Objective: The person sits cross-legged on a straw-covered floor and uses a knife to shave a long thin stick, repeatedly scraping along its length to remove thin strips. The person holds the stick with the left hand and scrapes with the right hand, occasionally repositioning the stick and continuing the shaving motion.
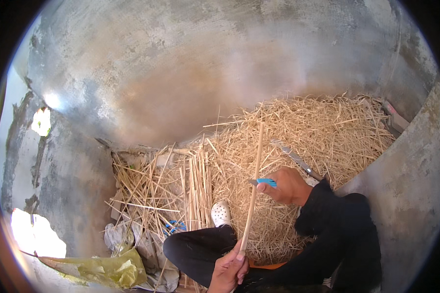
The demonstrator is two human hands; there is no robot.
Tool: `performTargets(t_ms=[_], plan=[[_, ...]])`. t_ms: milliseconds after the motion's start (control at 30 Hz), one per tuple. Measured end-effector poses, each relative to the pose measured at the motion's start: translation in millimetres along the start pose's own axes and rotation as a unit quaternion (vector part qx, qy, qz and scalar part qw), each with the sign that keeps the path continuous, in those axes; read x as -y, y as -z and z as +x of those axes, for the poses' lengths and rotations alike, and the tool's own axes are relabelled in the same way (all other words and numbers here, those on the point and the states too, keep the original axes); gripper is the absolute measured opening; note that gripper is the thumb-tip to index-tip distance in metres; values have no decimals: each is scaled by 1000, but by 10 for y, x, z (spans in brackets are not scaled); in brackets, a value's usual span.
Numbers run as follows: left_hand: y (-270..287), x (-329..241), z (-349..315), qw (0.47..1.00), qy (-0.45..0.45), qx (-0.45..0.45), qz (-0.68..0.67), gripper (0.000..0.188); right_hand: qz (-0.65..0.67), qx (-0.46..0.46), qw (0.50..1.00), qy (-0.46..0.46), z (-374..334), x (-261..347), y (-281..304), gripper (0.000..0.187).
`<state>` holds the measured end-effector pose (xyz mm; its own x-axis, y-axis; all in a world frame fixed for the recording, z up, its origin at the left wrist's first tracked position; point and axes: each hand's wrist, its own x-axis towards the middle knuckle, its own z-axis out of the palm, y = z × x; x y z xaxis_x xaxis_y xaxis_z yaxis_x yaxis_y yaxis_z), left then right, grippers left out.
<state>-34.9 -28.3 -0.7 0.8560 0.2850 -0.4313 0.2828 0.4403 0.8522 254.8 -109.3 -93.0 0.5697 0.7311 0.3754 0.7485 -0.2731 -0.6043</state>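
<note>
Pale strip (252, 205), long and narrow, out in front, running up from low centre with a slight lean right. Lower end inside the left hand (229, 268), closed snugly round it. Higher up, blue-handled knife (267, 182) in the right hand (284, 184), curled firmly round the handle; dark blade (252, 182) across the strip, cannot tell how deep.

Upper end free, over loose shavings (327, 132). Dark-clad knee (183, 246) near on the left; dark sleeve (318, 200) on the right, grey side wall (406, 195) beyond. Metal-bladed tool (299, 161) flat on the shavings, just past the right hand.

Underfoot, shavings piled thick to the foot of the stained grey back wall (181, 58). Leftward: upright-looking row of cut strips (196, 183), dotted white shoe (221, 214), crumpled yellowish sheet (124, 269). Bright daylight through ragged openings (38, 234) in the left wall (83, 185).
</note>
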Motion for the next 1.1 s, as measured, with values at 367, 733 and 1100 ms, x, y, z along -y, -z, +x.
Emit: performTargets(t_ms=[367,733,1100], plan=[[85,119,-144,996,24,85,-7,50,-45,-98,946,-305,371,-1173,553,83],[43,-145,224,995,-12,0,98,50,-66,57,994,63,-121,427,148,71],[-176,-274,209,982,-26,-50,177,50,-76,34,989,-124,157,101,383,75]])
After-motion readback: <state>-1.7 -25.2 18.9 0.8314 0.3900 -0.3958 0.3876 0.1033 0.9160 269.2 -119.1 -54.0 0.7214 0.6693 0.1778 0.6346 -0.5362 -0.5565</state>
